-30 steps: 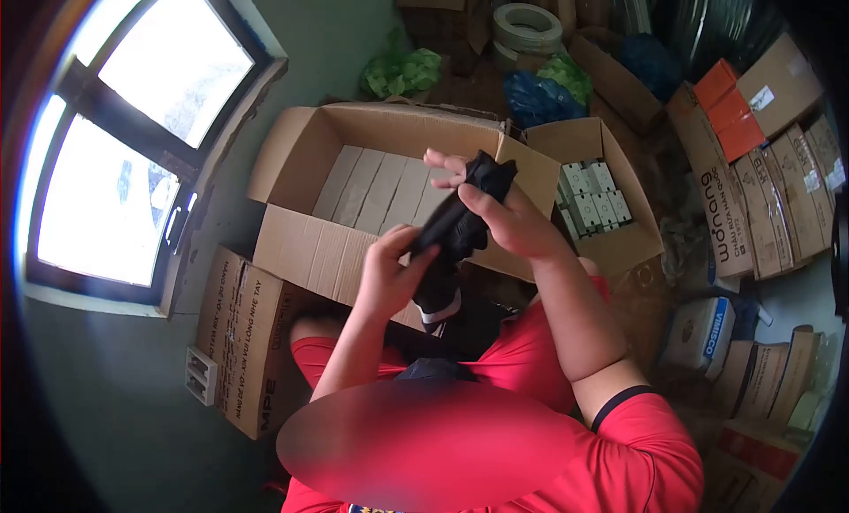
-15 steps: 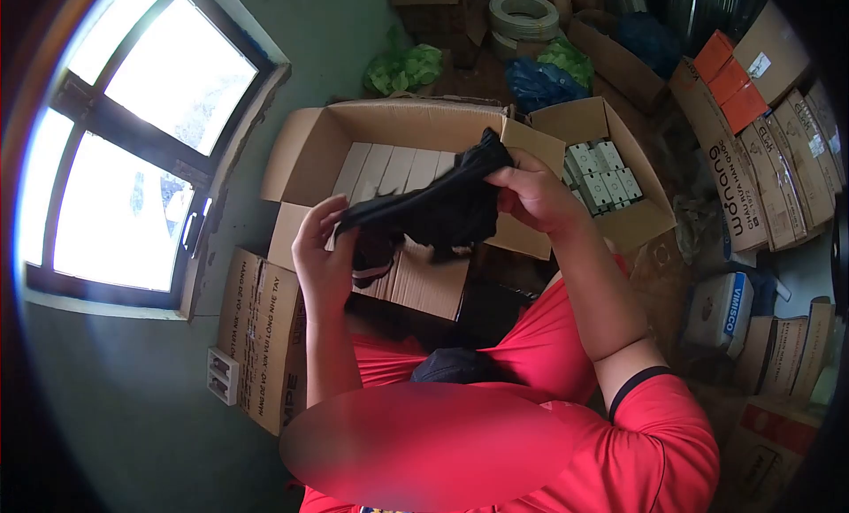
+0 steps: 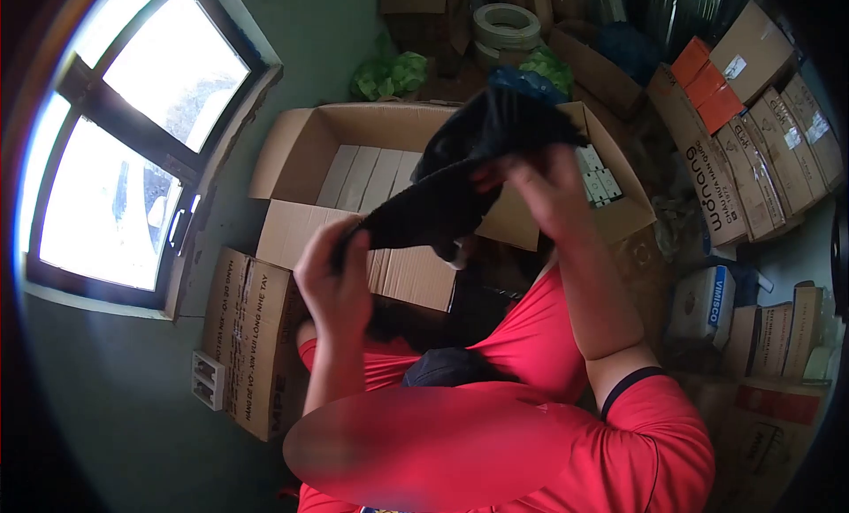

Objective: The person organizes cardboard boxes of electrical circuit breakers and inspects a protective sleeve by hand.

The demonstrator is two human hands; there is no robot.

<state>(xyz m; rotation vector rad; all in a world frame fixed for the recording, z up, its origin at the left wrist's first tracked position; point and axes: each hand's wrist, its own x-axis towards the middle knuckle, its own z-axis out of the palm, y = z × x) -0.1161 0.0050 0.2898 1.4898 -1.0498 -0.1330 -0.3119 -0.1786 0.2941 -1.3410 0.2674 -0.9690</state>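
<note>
A black piece of cloth point(image 3: 433, 203) is stretched in the air between my two hands, its far part spread out and blurred. My left hand point(image 3: 336, 279) pinches its near left end between thumb and fingers. At the other side, my right hand point(image 3: 550, 195) grips the cloth from below, some fingers hidden by it and smeared by motion. Beneath the cloth stands an open cardboard box point(image 3: 296, 150) with several long white boxes point(image 3: 367, 172) inside. The cloth hides part of them.
To the right, a smaller open carton point(image 3: 626, 164) holds several white switch-like pieces point(image 3: 601, 184). A closed carton point(image 3: 252, 336) stands by the left wall under the window point(image 3: 177, 66). Stacked cartons point(image 3: 761, 150) line the right side. Rolls point(image 3: 507, 26) and plastic bags point(image 3: 393, 75) lie behind.
The cloth has opened out wider and swung up toward the back right. My right hand has moved slightly right and down, and my left hand slightly down. Both keep hold of it.
</note>
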